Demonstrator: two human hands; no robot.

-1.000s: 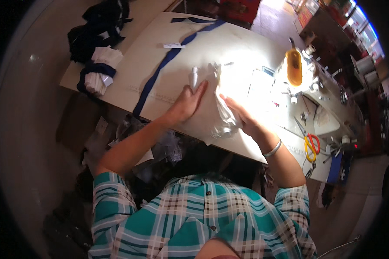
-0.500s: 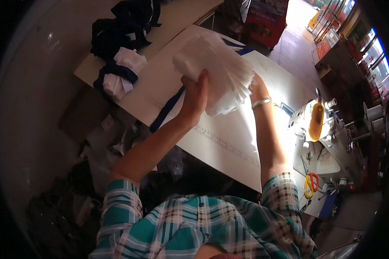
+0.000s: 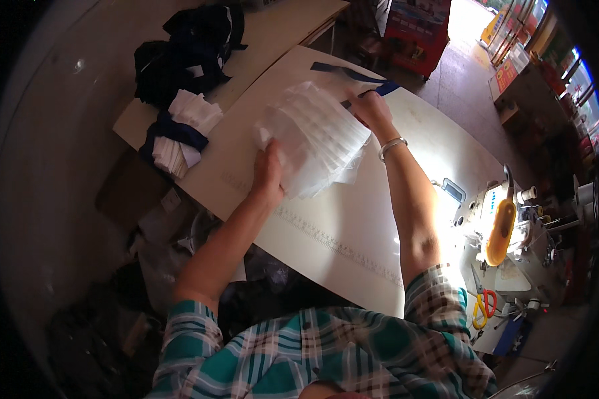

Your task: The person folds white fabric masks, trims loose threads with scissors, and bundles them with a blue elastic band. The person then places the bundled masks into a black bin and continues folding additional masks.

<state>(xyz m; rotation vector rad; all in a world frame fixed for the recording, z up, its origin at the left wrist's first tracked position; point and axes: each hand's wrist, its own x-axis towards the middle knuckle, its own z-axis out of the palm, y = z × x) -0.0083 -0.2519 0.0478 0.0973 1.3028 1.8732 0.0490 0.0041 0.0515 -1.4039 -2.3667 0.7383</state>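
Observation:
A fanned stack of thin white, see-through sheets (image 3: pixel 313 136) is held above the white table, its layers spread toward the right. My left hand (image 3: pixel 269 173) grips the stack's lower left edge, thumb on top. At the far side of the stack, my right hand (image 3: pixel 374 112) is closed on a navy fabric strip (image 3: pixel 343 70), which lies looped on the table at the far edge. Part of the strip is hidden behind this hand and the sheets. A metal bangle (image 3: pixel 391 149) circles my right wrist.
The white table (image 3: pixel 339 266) has a ruler scale along its near side. To the right stand a sewing machine with a yellow lamp (image 3: pixel 500 233), scissors (image 3: pixel 484 307) and a phone (image 3: pixel 453 191). Far left are a tied white bundle (image 3: pixel 196 112) and dark garments (image 3: pixel 193 56).
The stack has moved left and lower, fanning wider. My right hand has left its edge and reached farther away to the navy strip, whose near left end no longer shows.

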